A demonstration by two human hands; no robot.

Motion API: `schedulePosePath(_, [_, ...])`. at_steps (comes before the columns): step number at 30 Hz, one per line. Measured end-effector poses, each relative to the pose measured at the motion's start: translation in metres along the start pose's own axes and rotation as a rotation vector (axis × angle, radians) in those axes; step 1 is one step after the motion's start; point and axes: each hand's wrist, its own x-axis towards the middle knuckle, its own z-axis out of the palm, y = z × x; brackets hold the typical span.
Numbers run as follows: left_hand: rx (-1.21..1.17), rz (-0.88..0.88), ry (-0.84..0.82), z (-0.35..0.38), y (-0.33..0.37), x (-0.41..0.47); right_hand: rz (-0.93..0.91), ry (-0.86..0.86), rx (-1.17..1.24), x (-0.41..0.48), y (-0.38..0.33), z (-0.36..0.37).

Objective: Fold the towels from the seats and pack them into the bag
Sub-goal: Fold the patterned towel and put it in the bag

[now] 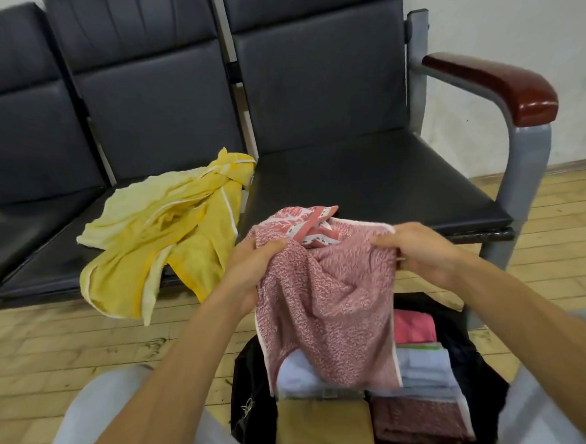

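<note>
Your left grip (253,263) and right grip (420,248) both clutch the pink towel (324,305) above the bag (252,389); bunched unevenly, it may land crumpled on the folded towels (423,419) inside.

Under the left grip (250,269) and right grip (413,248) the pink towel (324,309) curtains the bag (250,389). Beyond the right grip the seat (368,183) lies open; beyond the left, a yellow towel (155,237) sprawls.

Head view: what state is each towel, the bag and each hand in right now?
Pink towel, unfolded, held up and hanging down.
Yellow towel, crumpled on the seat, draped over its front edge.
Bag, open, folded towels inside.
Left hand, gripping the pink towel.
Right hand, gripping the pink towel.
</note>
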Motion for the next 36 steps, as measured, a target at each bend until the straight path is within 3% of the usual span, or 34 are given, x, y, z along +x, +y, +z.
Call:
schedulePosePath(6, [-0.120,-0.138,-0.037,-0.011,0.005,-0.001,-0.130,0.266,0.594,0.003,-0.015,-0.032])
schedulePosePath(9, [-0.205,-0.216,-0.116,-0.014,0.010,-0.004,-0.112,0.357,0.641,0.003,-0.015,-0.038])
schedulePosePath(14, [-0.370,-0.186,-0.212,-0.020,0.016,-0.007,-0.134,0.451,0.638,-0.004,-0.025,-0.045])
schedulePosePath(19, [-0.030,-0.098,-0.019,-0.027,0.018,0.004,-0.169,0.557,0.512,-0.005,-0.027,-0.045])
schedulePosePath(22, [0.087,-0.033,0.004,-0.040,0.019,0.014,-0.242,0.635,0.321,-0.005,-0.027,-0.045])
schedulePosePath(25, [0.100,0.074,0.115,-0.047,0.018,0.020,-0.353,0.675,0.049,-0.005,-0.022,-0.045])
schedulePosePath(28, [0.001,0.138,0.179,-0.049,0.018,0.021,-0.347,0.665,-0.176,-0.003,-0.016,-0.045])
schedulePosePath(32, [-0.073,0.223,0.224,-0.055,0.024,0.018,-0.231,0.591,-0.178,0.000,-0.013,-0.053])
schedulePosePath(36, [0.031,0.368,0.293,-0.051,0.024,0.015,-0.201,0.565,-0.120,0.000,-0.014,-0.057])
